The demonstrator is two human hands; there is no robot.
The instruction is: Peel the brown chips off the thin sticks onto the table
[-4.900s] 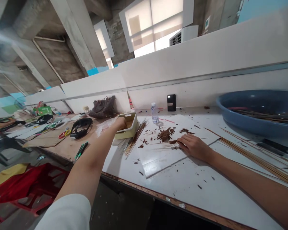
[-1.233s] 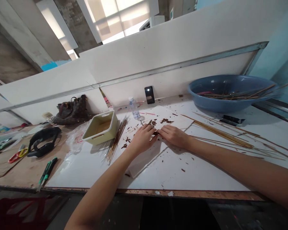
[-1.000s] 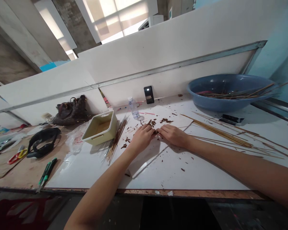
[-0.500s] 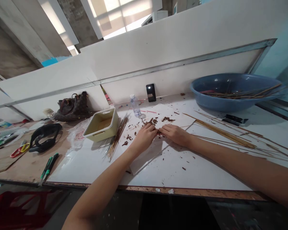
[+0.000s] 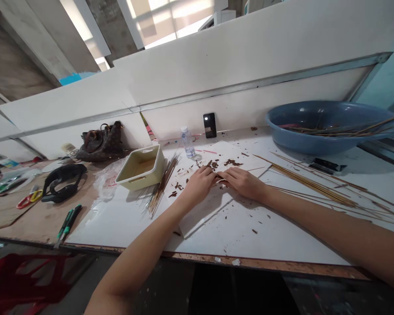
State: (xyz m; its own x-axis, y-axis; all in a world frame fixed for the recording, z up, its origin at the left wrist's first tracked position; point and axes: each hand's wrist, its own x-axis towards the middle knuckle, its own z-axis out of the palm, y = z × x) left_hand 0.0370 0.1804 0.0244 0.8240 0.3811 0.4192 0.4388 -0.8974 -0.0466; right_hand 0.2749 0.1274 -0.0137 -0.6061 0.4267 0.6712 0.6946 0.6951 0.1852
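Yellow tub (image 5: 142, 181) sits left, something tan low inside, can't tell what. Left bundle (image 5: 162, 186) of thin dark sticks lies just beside it, set aside; can't tell if finished or waiting. Middle: left hand (image 5: 199, 183) and right hand (image 5: 246, 183) meet over the tabletop (image 5: 282, 240), fingers curled narrow, fingertips closed on a small brown piece (image 5: 218, 177) between them; undersides of both grips hidden. Brown crumbs (image 5: 233, 162) are scattered behind and around the hands, already broken up but loose, not gathered. Right bundle (image 5: 311, 183) of long tan sticks lies near the right forearm, out of both hands. Blue basin (image 5: 318, 143) at far right has more sticks inside. Judgement: partway through; brown piece being worked, crumbs and right bundle probably left to deal with.
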